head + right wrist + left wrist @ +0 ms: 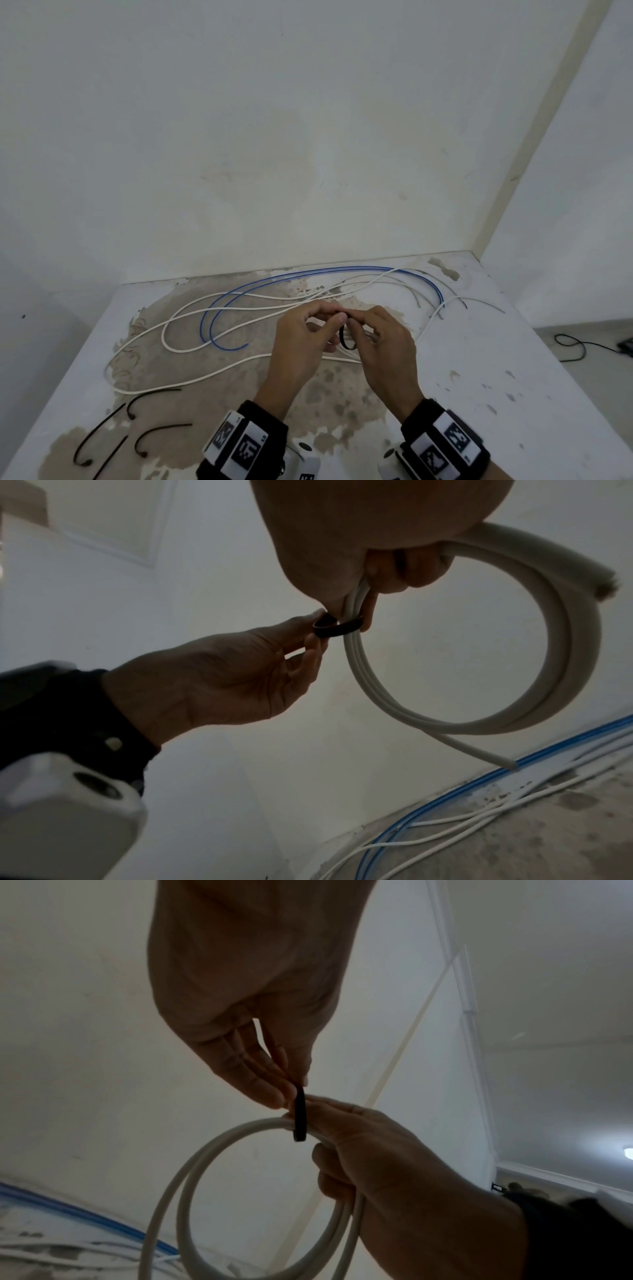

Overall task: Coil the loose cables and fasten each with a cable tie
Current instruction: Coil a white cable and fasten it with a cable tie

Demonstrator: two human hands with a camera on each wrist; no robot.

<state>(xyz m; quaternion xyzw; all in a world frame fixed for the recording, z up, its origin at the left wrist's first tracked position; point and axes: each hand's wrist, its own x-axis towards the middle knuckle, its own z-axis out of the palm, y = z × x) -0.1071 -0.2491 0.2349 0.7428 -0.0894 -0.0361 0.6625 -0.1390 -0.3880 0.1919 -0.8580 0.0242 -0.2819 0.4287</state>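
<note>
Two hands: raised together over the bench (479,342), meeting at one small coil.
Right hand (394,1164): fingers curled round the white cable coil (565,653), clamping the turns where they bunch.
Left hand (219,680): thumb and fingertips pinch the black cable tie (300,1115), which loops round the bunched turns right beside the right hand's grip.
Coil: a few turns, held clear of the bench; one cut end juts free in the right wrist view.
Handling, my guess: light, springy cable that would spread open if released, so hold at the crossing, next to the tie.
Tie: thin and flexible; best held near its tip for cinching. Whether it is locked yet, cannot tell.
Loose cables: blue cable (308,277) and long white cables (191,308) sprawl uncoiled on the bench.
Spare ties (113,431): several black ones at the near left edge.
</note>
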